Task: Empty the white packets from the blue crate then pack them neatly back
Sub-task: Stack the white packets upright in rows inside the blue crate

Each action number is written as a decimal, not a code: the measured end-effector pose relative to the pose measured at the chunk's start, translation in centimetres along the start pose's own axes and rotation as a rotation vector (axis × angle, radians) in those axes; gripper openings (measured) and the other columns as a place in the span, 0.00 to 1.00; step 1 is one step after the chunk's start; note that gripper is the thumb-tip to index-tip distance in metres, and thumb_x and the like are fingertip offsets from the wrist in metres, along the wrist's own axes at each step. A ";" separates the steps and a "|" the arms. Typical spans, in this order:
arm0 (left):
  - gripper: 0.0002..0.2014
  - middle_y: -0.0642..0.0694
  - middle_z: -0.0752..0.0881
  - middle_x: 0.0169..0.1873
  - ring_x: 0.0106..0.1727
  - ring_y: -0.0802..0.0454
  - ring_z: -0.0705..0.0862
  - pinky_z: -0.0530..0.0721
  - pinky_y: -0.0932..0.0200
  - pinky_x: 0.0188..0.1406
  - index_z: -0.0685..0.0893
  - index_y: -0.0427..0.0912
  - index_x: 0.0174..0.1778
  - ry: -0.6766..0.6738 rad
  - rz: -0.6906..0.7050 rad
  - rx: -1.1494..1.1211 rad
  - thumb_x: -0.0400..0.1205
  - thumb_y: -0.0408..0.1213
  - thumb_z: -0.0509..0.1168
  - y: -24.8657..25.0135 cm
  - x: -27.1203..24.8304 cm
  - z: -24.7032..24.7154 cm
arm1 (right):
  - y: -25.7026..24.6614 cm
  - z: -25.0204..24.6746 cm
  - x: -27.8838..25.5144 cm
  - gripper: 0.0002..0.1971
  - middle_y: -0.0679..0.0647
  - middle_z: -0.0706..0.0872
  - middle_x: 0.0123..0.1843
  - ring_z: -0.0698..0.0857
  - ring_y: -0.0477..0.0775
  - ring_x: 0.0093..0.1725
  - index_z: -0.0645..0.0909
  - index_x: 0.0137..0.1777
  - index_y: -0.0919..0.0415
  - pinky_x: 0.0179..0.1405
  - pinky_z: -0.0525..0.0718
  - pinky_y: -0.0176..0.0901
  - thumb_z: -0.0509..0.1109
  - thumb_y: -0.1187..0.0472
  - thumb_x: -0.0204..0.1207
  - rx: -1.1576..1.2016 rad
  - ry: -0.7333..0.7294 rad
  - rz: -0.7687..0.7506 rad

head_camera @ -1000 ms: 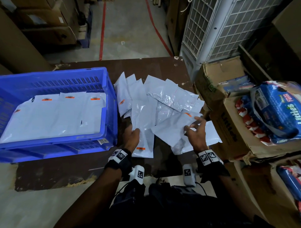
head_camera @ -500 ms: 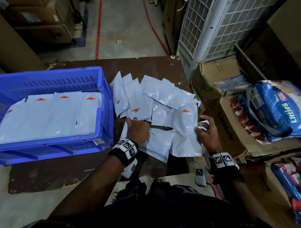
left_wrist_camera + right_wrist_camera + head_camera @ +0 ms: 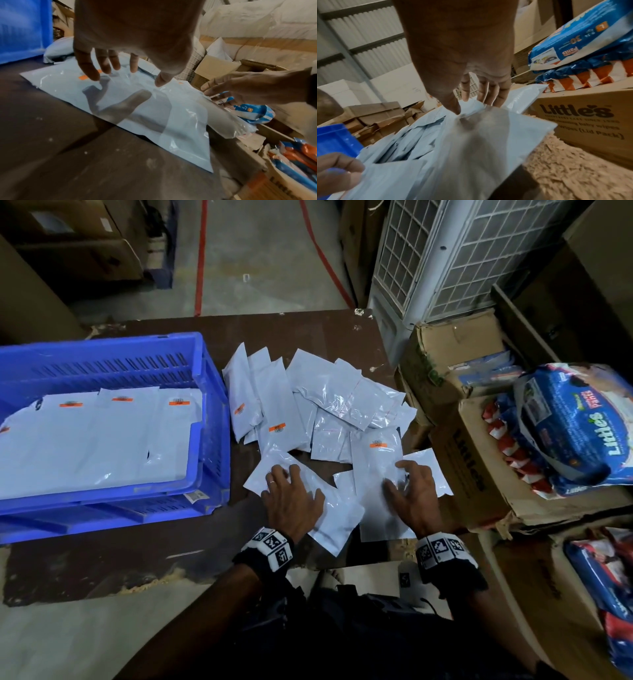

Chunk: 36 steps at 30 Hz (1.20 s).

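Note:
The blue crate (image 3: pixel 212 419) stands at the table's left, with white packets (image 3: pixel 102 440) laid flat in a row inside, orange labels at the far end. A loose pile of white packets (image 3: pixel 329 405) lies on the brown table (image 3: pixel 102 559) to its right. My left hand (image 3: pixel 291 477) is spread, fingers straight, over a slanted packet (image 3: pixel 339 515) at the pile's near edge; the left wrist view shows this hand (image 3: pixel 126 75) just above or touching the film. My right hand (image 3: pixel 400 477) rests on an orange-labelled packet (image 3: pixel 373 463), thumb and fingertips denting it (image 3: pixel 471 106).
Open cardboard boxes (image 3: pixel 479 474) with blue diaper packs (image 3: pixel 575 433) crowd the table's right edge. A white grilled cooler (image 3: pixel 462 258) stands behind them. The table's near edge is chipped. More boxes sit on the floor at the back left.
My right hand laid the labelled packet down lengthwise and moved left from its edge onto its top. My left hand stayed on the slanted packet beside it.

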<state>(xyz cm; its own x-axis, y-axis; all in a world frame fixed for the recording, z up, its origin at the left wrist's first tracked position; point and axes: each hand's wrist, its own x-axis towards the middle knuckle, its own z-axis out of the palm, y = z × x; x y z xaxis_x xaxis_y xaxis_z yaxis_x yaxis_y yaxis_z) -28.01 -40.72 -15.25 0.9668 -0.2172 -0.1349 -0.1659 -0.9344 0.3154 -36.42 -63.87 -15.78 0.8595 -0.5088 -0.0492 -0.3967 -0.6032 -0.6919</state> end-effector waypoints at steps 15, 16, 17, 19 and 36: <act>0.52 0.43 0.62 0.73 0.67 0.37 0.67 0.73 0.43 0.59 0.63 0.49 0.73 0.035 -0.398 -0.262 0.57 0.63 0.77 4.3 -0.1 3.8 | -1.5 4.7 -1.1 0.45 0.61 0.71 0.73 0.74 0.66 0.67 0.67 0.75 0.50 0.61 0.80 0.61 0.77 0.31 0.62 -0.362 -0.054 0.049; 0.51 0.43 0.62 0.72 0.68 0.37 0.66 0.72 0.44 0.58 0.63 0.49 0.73 0.032 -0.390 -0.254 0.57 0.59 0.78 4.3 -0.2 3.9 | -1.5 4.8 -1.0 0.44 0.60 0.72 0.73 0.75 0.66 0.66 0.67 0.75 0.50 0.60 0.80 0.61 0.77 0.33 0.62 -0.351 -0.064 0.049; 0.49 0.44 0.62 0.72 0.68 0.38 0.66 0.71 0.46 0.57 0.63 0.50 0.72 0.028 -0.379 -0.241 0.57 0.54 0.78 4.2 -0.3 4.0 | -1.4 4.8 -1.1 0.43 0.60 0.72 0.72 0.75 0.65 0.66 0.68 0.75 0.51 0.59 0.81 0.61 0.77 0.35 0.62 -0.337 -0.071 0.046; 0.47 0.44 0.62 0.71 0.66 0.39 0.67 0.70 0.48 0.56 0.63 0.51 0.71 -0.010 -0.331 -0.174 0.56 0.47 0.77 3.5 -0.7 4.0 | -1.3 4.8 -1.0 0.41 0.60 0.73 0.71 0.75 0.65 0.66 0.69 0.75 0.51 0.58 0.82 0.61 0.77 0.38 0.63 -0.304 -0.087 0.033; 0.50 0.38 0.69 0.68 0.62 0.35 0.74 0.76 0.46 0.59 0.67 0.50 0.78 0.061 -0.270 -0.153 0.58 0.48 0.80 -1.6 -2.8 1.9 | -2.0 5.4 -1.7 0.39 0.61 0.71 0.75 0.76 0.66 0.67 0.70 0.77 0.50 0.61 0.82 0.60 0.76 0.39 0.68 -0.331 -0.108 -0.102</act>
<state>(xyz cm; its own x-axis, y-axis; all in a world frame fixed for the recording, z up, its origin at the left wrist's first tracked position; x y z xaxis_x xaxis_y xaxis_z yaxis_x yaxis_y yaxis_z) -30.78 -39.18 -17.13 0.9825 0.0542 -0.1780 0.1248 -0.9015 0.4143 -35.33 -58.50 -18.26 0.9221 -0.3787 -0.0798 -0.3749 -0.8226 -0.4275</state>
